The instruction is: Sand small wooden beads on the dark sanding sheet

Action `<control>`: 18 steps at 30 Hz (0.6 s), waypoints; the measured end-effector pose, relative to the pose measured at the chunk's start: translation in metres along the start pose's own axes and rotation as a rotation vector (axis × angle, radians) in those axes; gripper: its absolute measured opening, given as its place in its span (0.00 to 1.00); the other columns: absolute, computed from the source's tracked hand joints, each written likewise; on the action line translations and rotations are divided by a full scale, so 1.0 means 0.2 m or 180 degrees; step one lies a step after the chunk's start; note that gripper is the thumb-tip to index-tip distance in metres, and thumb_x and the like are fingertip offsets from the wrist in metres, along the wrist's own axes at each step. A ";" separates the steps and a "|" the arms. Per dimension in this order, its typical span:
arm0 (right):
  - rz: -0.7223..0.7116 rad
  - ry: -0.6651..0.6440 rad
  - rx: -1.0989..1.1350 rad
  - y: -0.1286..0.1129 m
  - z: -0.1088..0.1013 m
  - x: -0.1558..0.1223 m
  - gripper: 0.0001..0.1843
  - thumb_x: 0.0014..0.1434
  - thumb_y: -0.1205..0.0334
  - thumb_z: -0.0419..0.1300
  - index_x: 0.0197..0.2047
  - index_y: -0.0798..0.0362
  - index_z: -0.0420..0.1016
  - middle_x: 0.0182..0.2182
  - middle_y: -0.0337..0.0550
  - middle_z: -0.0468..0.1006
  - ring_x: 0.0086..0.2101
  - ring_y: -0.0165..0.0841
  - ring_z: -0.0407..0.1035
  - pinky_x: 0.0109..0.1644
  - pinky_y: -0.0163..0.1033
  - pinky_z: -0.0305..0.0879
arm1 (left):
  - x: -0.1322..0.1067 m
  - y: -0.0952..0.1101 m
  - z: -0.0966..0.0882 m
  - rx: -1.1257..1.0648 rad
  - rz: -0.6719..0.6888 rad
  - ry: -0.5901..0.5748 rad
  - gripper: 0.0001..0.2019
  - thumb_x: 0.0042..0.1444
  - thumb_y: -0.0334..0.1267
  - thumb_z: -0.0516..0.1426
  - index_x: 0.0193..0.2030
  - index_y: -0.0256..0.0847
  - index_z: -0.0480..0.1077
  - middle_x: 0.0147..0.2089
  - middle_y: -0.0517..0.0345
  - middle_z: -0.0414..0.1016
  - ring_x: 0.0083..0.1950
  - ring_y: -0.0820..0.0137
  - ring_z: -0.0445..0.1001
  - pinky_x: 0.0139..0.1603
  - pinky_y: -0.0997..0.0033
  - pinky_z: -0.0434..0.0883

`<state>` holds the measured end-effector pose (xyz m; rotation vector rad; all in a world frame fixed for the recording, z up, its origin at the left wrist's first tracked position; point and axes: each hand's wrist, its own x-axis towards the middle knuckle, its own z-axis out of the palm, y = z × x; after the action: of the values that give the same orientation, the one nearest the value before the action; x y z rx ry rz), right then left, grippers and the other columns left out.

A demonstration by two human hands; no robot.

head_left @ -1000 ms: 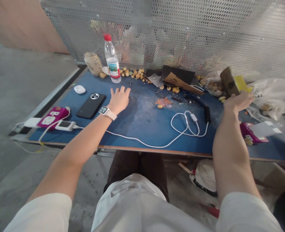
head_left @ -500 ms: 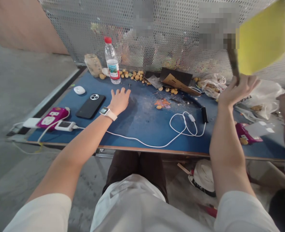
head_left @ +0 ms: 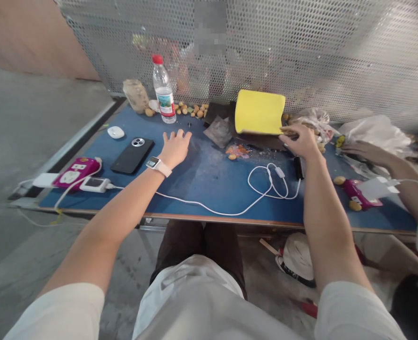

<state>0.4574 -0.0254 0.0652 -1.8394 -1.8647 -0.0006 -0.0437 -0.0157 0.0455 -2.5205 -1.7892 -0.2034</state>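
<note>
Yellow foam pad (head_left: 259, 112) at the upper middle of the frame, resting on dark card (head_left: 214, 112) at the far side of a blue-topped table (head_left: 209, 189); right hand (head_left: 301, 141) just below the pad's lower right corner, not clearly touching it; fingers (head_left: 289, 132) half curled and reaching left, with something small and brown perhaps between them, too small to tell; grey translucent packet (head_left: 218, 132) just left of the pad; clear bag of pale lumps (head_left: 310, 123) just beyond the right hand; white cable (head_left: 265, 184) looping below that hand, near the centre of the frame.

Left hand (head_left: 175, 148) lying palm down on the blue top, fingers open and spread, gripping nothing; white smartwatch (head_left: 153, 163) on that wrist; black phone (head_left: 133, 155) just beside the hand; small tan nuts (head_left: 195, 111) in a scatter beyond the fingers; water bottle (head_left: 163, 89) beside them, upright; pink power strip (head_left: 76, 172) at the left edge of the table.

Another person's hand (head_left: 363, 150) at the right of the frame, over the table, close to a white plastic bag (head_left: 375, 133).
</note>
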 end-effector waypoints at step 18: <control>-0.0100 0.0468 -0.0635 -0.01 0.29 0.14 0.29 0.83 0.59 0.59 0.78 0.53 0.91 0.71 0.67 0.92 0.72 0.67 0.82 0.82 0.76 0.75 | 0.00 0.01 0.00 0.0009 0.0003 -0.0002 0.34 0.84 0.26 0.50 0.92 0.34 0.72 0.86 0.21 0.75 0.85 0.26 0.78 0.93 0.10 0.64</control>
<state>0.4366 0.0216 0.0262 -1.8840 -1.8457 -0.3354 -0.0415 -0.0156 0.0448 -2.5200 -1.7872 -0.1999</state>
